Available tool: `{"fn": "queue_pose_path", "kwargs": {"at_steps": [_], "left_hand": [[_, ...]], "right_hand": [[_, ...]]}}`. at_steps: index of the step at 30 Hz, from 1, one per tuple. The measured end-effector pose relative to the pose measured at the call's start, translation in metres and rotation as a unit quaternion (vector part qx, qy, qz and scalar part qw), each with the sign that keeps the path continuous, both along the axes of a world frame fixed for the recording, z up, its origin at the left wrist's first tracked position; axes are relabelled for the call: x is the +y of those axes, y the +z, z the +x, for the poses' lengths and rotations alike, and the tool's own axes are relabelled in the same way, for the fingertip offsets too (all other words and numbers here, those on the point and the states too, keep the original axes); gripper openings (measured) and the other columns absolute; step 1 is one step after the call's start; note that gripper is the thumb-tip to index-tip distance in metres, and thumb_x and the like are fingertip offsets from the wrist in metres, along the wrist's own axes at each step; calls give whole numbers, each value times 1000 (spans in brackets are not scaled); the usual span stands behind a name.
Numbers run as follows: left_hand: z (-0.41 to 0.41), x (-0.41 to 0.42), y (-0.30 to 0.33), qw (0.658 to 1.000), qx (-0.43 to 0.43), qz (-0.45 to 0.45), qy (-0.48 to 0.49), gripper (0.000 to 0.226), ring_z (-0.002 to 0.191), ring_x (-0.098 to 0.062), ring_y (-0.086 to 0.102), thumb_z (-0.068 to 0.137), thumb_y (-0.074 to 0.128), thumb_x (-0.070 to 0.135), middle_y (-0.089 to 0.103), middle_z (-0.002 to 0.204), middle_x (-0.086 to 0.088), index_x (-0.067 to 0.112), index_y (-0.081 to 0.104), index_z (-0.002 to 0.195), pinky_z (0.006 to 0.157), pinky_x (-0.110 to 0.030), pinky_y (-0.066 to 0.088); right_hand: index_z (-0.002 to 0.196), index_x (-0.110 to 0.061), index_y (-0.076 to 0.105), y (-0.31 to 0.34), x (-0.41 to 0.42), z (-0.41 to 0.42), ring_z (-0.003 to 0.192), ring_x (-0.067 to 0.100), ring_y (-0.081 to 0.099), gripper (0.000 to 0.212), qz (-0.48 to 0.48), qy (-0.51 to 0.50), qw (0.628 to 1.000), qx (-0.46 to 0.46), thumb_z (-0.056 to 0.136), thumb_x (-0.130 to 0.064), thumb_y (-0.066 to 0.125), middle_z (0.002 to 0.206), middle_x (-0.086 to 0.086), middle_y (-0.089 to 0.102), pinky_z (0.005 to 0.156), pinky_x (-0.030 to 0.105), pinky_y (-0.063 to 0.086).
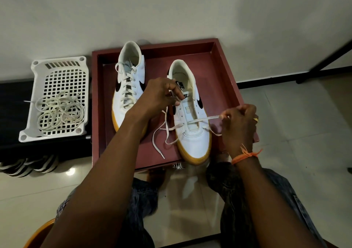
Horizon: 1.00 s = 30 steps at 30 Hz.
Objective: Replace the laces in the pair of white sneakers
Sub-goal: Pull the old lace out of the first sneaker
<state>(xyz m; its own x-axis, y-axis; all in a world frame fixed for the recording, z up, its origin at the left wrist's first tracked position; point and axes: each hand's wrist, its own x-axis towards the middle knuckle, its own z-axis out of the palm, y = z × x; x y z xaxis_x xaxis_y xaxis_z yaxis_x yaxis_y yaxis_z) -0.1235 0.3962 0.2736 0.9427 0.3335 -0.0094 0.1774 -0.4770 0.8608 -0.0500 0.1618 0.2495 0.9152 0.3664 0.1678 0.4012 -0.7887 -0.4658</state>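
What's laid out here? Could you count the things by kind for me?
White sneakers: 2, the laced one and the one being laced
Red trays: 1
White plastic baskets: 1
Bundles of loose laces in the basket: 1
Laces being threaded: 1
Total: 6

bare dark-red wooden tray floor lies open right of the half-laced white sneaker; the fully laced white sneaker crowds its left.
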Motion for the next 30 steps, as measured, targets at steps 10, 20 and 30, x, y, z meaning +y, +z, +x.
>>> {"fn": "queue_pose_path", "kwargs": {"at_steps": [10, 20, 30], "left_hand": [[1, 0, -1, 1000, 1, -3, -1, 24, 123, -2, 50, 69, 82, -6, 72, 96, -2, 9, 78, 88, 82, -5, 45], [-1, 3, -1, 1000, 3, -5, -9, 24, 126, -8, 53, 68, 83, -3, 72, 92, 1, 12, 78, 86, 90, -22, 50], [-1, 1, 1, 1000, 2, 11, -16, 25, 119, -2, 52, 70, 82, -4, 73, 97, -4, 13, 77, 88, 82, -11, 49]], "right_hand": [[80, -15, 73, -9, 37, -35, 108, 27, 54, 7, 28, 187, 982, -27, 78, -9, 76, 117, 11, 57, 81, 46, 51], [86, -10, 74, -11, 1, 1, 94, 16, 52, 12, 166, -110, 975, 94, 86, -20, 68, 106, 17, 62, 74, 0, 32], [96, -8, 69, -17, 27, -28, 95, 17, 61, 18, 125, 80, 984, 101, 86, -22, 74, 102, 6, 67, 77, 9, 43]]}}
